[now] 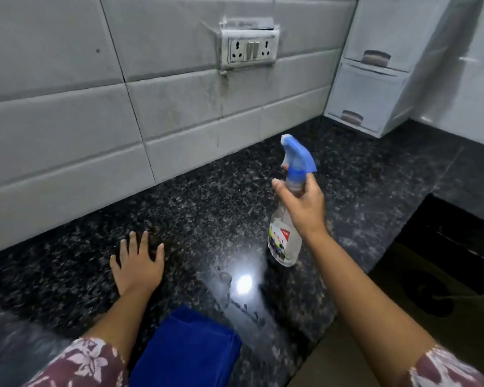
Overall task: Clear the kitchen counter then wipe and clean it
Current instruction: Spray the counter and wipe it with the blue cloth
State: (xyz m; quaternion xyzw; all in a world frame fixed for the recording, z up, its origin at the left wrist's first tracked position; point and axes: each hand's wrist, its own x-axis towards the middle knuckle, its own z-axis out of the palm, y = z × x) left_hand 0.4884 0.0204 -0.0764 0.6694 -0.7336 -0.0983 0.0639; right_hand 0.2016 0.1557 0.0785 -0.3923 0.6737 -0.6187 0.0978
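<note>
A: Your left hand (139,263) lies flat on the counter (207,196), palm down, fingers straight and spread, holding nothing. Its forearm comes in from the lower left in a floral sleeve (81,361).

B: Your right hand (305,208) is up off the counter with the arm stretched forward. Its fingers are curled round the neck of the spray bottle (284,247), just under the blue trigger head (298,155).

A: You hold that bottle tilted, nozzle toward the tiled wall (67,135) and clear body hanging below your palm. I cannot tell whether its base touches the counter.

B: On the label, a small red tag seems to say "NEW". The larger lettering is too blurred to read.

A: The folded blue cloth (185,350) lies on the counter between your forearms, nearer your left wrist.

B: Beyond your right hand stands a white drawer unit (369,93). On the wall ahead of both hands sits a socket plate (250,50).
</note>
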